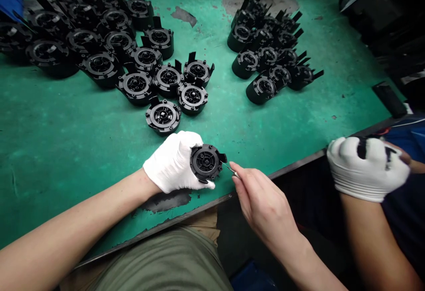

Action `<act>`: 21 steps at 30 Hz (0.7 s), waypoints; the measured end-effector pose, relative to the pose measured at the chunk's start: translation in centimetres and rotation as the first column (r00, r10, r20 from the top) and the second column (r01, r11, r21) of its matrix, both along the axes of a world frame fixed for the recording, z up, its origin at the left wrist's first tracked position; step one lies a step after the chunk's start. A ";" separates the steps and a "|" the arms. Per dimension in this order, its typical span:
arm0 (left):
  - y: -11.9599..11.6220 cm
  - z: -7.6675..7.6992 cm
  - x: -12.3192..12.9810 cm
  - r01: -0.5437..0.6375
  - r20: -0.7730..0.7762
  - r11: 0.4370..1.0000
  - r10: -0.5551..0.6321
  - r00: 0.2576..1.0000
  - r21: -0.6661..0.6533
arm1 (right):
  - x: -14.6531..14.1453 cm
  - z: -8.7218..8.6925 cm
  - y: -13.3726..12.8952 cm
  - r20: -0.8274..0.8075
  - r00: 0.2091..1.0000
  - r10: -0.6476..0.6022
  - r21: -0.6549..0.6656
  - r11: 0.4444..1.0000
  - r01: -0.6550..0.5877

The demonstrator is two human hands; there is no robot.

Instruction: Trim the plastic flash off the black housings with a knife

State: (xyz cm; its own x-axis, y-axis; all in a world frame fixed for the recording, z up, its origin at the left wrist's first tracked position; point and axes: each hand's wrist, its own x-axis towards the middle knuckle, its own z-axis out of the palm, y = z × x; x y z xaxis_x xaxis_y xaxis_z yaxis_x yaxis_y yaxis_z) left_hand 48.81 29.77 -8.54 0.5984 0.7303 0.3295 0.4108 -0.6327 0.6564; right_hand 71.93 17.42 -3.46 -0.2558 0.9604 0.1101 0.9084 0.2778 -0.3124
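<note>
My left hand (175, 162), in a white glove, grips a round black plastic part (206, 161) by its left side, above the table's front edge. The part's ringed face is turned up, and a small tab sticks out at its right. Bare and closed, my right hand (262, 198) pinches a thin metal-tipped tool (232, 170) between thumb and forefinger. The tool's tip meets the part's right edge near the tab; whether it touches is too small to tell.
Several similar black parts (163, 116) stand on the green table (219, 118) at the left, and another group (262, 88) stands at the right. At the far right is another person's white-gloved hand (368, 169). A dark block (389, 99) lies by the right edge.
</note>
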 end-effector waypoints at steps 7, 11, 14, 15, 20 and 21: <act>-2.5 -0.1 0.8 -0.135 0.016 0.990 0.136 0.991 -0.045 | -0.9 0.1 -1.0 0.028 0.999 -0.044 -0.083 0.995 0.046; -3.2 0.3 1.6 -0.157 -0.050 0.986 0.155 0.987 -0.048 | -1.0 0.7 -1.3 0.138 0.989 -0.051 -0.066 0.996 0.060; -3.1 0.3 1.7 -0.152 -0.077 0.988 0.148 0.986 -0.041 | -1.2 1.0 -1.3 0.198 0.979 -0.045 -0.034 0.998 0.053; -3.1 0.3 1.6 -0.150 -0.079 0.988 0.146 0.986 -0.048 | -1.4 1.1 -1.2 0.210 0.977 -0.043 -0.029 0.998 0.050; -3.1 0.2 1.6 -0.156 -0.065 0.986 0.153 0.986 -0.060 | -2.0 0.7 -1.2 0.219 0.974 -0.060 -0.021 0.998 0.066; -3.1 0.2 1.5 -0.155 -0.061 0.986 0.151 0.987 -0.061 | -2.1 0.7 -1.2 0.216 0.974 -0.072 -0.019 0.997 0.078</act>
